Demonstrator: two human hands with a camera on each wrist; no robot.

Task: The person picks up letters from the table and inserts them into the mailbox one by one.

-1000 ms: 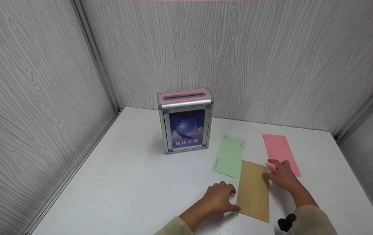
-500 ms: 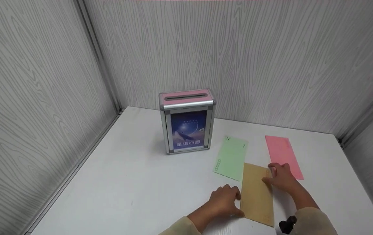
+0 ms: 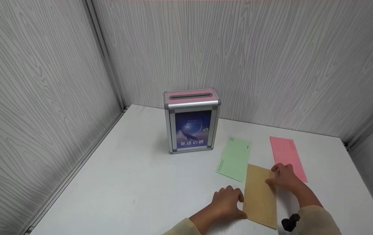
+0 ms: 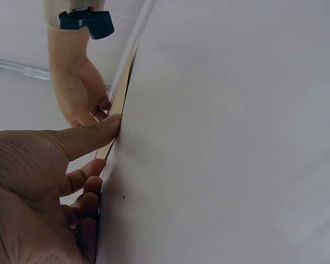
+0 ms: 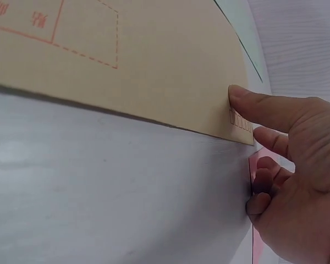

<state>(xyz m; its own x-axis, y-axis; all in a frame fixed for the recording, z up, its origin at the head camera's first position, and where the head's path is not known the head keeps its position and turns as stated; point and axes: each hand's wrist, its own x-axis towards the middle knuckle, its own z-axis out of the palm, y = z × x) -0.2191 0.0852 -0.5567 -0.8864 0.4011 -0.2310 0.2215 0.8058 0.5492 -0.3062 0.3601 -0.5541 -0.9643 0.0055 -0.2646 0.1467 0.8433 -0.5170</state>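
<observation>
A tan paper envelope [image 3: 260,199] lies on the white table, its near left corner under the thumb of the left hand [image 3: 226,204]. That hand's fingers curve loosely along the left edge, thumb and forefinger apart. In the left wrist view the envelope [image 4: 119,99] shows as a thin strip beside the thumb. At the far right corner the right hand [image 3: 286,178] pinches the edge, thumb on top and forefinger at the rim. Its other fingers overlap a pink envelope [image 3: 286,151]. A green envelope [image 3: 235,158] lies just beyond the tan one.
A metal-framed box [image 3: 191,120] with a pink slotted top and a blue picture panel stands upright farther back, left of the envelopes. Grey wood-grain panels [image 3: 238,65] enclose the table [image 3: 134,182] at the back and sides. A dark device [image 3: 290,223] sits by the right sleeve.
The whole head view has shifted, so everything appears slightly farther right and mostly lower. Both hands stay at the tan envelope, the left thumb a little farther over its corner.
</observation>
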